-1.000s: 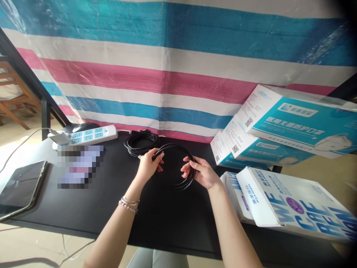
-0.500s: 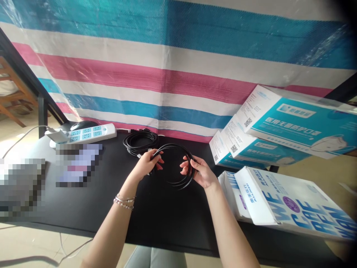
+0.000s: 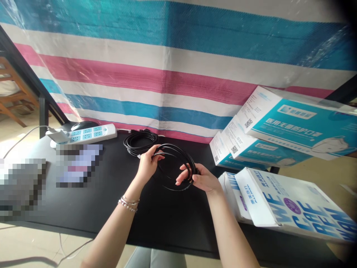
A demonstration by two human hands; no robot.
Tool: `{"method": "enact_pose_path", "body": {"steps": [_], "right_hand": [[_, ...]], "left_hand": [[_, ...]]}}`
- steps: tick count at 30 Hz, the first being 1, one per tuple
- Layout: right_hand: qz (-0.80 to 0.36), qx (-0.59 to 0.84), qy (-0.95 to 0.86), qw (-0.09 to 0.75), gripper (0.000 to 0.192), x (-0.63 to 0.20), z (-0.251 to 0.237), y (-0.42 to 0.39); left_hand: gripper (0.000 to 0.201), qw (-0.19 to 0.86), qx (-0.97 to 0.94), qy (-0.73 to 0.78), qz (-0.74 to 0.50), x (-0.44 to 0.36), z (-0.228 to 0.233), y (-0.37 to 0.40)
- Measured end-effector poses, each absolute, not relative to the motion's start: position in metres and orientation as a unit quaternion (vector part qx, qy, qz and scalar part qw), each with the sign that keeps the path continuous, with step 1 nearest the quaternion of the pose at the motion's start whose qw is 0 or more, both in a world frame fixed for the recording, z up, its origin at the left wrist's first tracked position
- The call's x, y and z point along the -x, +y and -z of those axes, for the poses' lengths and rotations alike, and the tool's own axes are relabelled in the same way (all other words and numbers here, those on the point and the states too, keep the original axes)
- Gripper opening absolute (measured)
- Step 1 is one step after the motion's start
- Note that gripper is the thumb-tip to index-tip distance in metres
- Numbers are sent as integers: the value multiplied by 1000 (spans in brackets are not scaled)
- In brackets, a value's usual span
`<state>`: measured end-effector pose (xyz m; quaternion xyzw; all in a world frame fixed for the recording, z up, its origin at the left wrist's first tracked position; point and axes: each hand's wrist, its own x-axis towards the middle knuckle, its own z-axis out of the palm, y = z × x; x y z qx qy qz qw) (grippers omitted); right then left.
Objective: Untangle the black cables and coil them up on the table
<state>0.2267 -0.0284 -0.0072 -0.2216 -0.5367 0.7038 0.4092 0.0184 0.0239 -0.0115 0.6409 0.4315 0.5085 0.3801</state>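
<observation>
A coiled black cable (image 3: 178, 148) is held up over the black table, its loops spread between my two hands. My left hand (image 3: 149, 160) pinches the upper left of the loops between thumb and fingers. On the right side of the coil, my right hand (image 3: 202, 177) grips the bundled strands, its thumb in front and some fingers reaching inside the ring. Just behind my left hand lies a second coil of black cable (image 3: 134, 143) on the table, partly covered by that hand.
A white power strip (image 3: 107, 131) with a plugged-in adapter (image 3: 57, 134) sits at the back left. Teal mask boxes (image 3: 295, 123) are stacked at the right, with white boxes (image 3: 292, 201) in front. A striped sheet (image 3: 111, 78) hangs behind the black table (image 3: 106, 216).
My left hand has shifted slightly right, and my right hand a little lower, its fingers now extending further inside the ring. The held loops have fanned apart somewhat.
</observation>
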Motion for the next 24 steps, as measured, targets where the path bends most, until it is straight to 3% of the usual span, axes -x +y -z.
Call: {"method": "enact_pose_path", "body": {"steps": [7, 11, 16, 24], "right_hand": [[-671, 218, -584, 402, 39, -232, 10, -25], [-674, 184, -597, 394, 32, -232, 8, -25], [-681, 204, -571, 412, 40, -231, 6, -26], [-674, 281, -465, 500, 28, -232, 5, -24]], "left_hand": [[31, 322, -669, 384, -549, -20, 10, 20], [25, 325, -663, 380, -557, -21, 11, 19], [22, 344, -648, 370, -569, -22, 12, 20], [31, 550, -555, 402, -478, -21, 8, 20]]}}
